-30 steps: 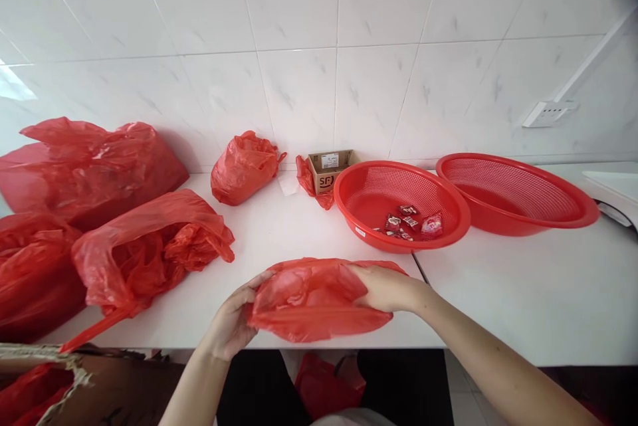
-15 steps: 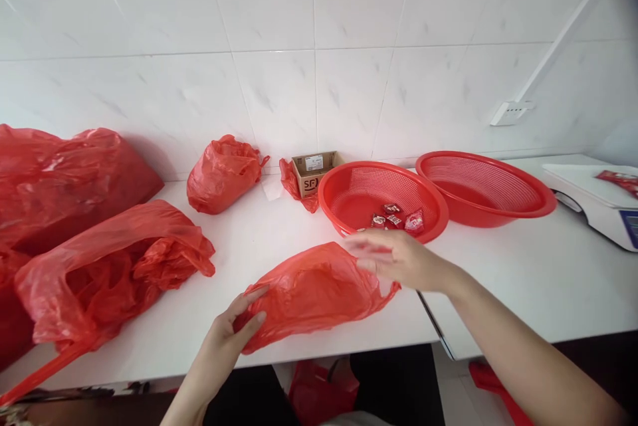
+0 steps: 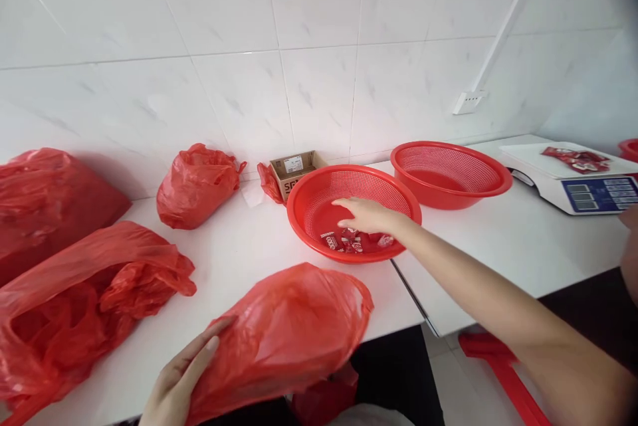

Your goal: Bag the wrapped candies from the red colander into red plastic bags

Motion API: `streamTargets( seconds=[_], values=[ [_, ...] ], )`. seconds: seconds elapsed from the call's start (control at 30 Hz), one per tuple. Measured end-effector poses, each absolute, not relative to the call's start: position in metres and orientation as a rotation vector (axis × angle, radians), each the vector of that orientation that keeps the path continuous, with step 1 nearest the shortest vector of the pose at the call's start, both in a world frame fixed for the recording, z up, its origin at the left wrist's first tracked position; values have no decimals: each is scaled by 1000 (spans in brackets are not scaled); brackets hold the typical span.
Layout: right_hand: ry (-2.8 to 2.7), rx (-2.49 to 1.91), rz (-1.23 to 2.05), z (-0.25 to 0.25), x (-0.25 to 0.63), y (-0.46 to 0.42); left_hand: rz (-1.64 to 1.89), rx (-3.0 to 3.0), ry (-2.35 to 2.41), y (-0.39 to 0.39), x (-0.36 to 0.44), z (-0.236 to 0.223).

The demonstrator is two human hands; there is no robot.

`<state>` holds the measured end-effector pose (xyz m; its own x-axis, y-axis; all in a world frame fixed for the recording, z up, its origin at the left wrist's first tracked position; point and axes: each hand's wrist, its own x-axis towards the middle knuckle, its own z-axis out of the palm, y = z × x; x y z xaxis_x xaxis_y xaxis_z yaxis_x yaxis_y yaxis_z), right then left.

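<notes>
My left hand (image 3: 180, 379) lies on the left edge of a red plastic bag (image 3: 284, 336) at the front edge of the white counter (image 3: 239, 260), fingers stretched along the plastic. My right hand (image 3: 366, 216) reaches into the nearer red perforated basket (image 3: 304, 200), fingers spread just above several small red wrapped candies (image 3: 349, 241) on its bottom. It holds nothing that I can see.
A second red basket (image 3: 451, 173) sits behind and to the right. A digital scale (image 3: 573, 177) with red packets stands at far right. A small cardboard box (image 3: 293, 170) and several stuffed red bags (image 3: 197, 183) line the left and back. Another person's hand (image 3: 631, 216) shows at the right edge.
My right hand let go of the bag and moved forward into the nearer basket. My left hand stays on the bag. The view turned right, showing the scale.
</notes>
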<state>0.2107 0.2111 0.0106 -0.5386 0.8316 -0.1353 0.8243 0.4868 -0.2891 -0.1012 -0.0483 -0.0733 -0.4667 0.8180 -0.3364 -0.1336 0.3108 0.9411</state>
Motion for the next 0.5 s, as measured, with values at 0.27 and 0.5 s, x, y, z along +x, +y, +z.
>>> streamTargets(
  seconds=[0.27,0.5],
  values=[
    [-3000,-1760,570,-15,224,260,1233,558,1422,-39,-66,-72],
    [-2963,-1750,735,-13,225,278,1271,567,1312,-24,-44,-77]
  ],
)
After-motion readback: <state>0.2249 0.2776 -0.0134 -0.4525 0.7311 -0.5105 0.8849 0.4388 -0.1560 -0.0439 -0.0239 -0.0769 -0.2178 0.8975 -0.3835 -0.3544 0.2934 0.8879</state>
